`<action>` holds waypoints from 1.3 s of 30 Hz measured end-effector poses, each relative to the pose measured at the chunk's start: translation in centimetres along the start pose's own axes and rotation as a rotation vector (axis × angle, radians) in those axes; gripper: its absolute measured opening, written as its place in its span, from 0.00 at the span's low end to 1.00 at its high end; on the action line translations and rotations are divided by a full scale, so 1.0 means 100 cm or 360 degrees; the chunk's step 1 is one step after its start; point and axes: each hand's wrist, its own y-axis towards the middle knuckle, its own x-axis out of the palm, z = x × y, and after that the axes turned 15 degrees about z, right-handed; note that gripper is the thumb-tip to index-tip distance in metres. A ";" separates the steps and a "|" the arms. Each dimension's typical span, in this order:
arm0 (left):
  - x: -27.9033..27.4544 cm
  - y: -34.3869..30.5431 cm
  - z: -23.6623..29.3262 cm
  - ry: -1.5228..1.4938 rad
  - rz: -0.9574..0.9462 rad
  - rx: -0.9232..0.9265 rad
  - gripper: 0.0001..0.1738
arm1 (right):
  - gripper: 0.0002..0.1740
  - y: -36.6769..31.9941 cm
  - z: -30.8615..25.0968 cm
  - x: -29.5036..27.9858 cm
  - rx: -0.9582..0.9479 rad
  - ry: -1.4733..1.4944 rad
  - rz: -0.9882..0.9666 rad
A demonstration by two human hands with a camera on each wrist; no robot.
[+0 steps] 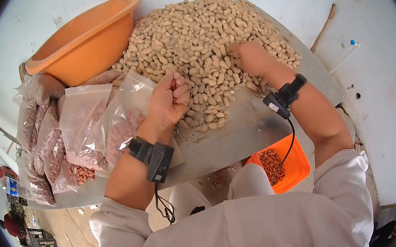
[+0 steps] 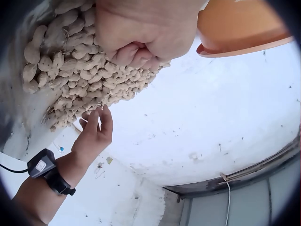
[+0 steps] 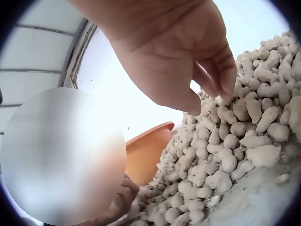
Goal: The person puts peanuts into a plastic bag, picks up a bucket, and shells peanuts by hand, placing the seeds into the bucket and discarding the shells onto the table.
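Here, peanuts (image 1: 198, 38) by the right hand (image 1: 252, 58) point lengthwise in mixed directions.

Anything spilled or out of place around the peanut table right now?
Possibly a spill: reddish bits lie scattered on the floor beside the orange bin, outside it. Shelled peanuts also show at the plastic bags' lower edge; whether they're loose, I can't tell.
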 end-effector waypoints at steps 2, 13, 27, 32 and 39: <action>0.003 -0.001 -0.002 0.0059 0.0042 0.0054 0.15 | 0.09 0.002 -0.005 0.003 0.0043 -0.0033 -0.0050; 0.012 -0.009 -0.013 0.0275 0.0166 0.0354 0.09 | 0.07 0.014 -0.023 -0.011 0.0023 0.0548 0.0353; 0.016 -0.015 -0.022 0.0623 0.0113 0.0915 0.12 | 0.11 -0.012 -0.099 0.021 0.0777 0.2303 0.0096; 0.016 -0.012 -0.022 0.0757 0.0199 0.0971 0.12 | 0.11 -0.015 -0.094 0.023 0.0660 0.2133 0.0004; 0.012 -0.010 -0.022 0.1011 0.0195 0.1133 0.13 | 0.14 -0.014 -0.092 0.017 0.0596 0.2045 -0.0320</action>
